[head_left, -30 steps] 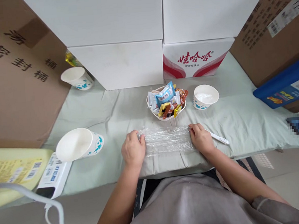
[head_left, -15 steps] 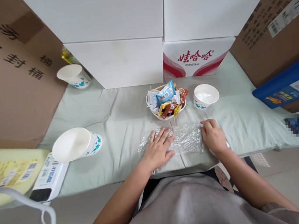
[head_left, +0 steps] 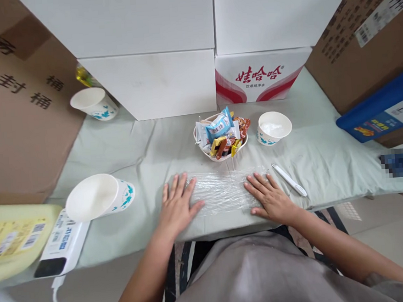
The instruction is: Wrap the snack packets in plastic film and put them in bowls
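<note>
Crinkled clear plastic film (head_left: 221, 193) lies flat on pale-green cloth-covered table (head_left: 160, 147). Both grips spread: left hand (head_left: 176, 210), right hand (head_left: 271, 200), palms down at opposite ends. Uneven pressing might bunch or tear film; outward slip of right hand could knock slim white tool (head_left: 289, 180).
</note>
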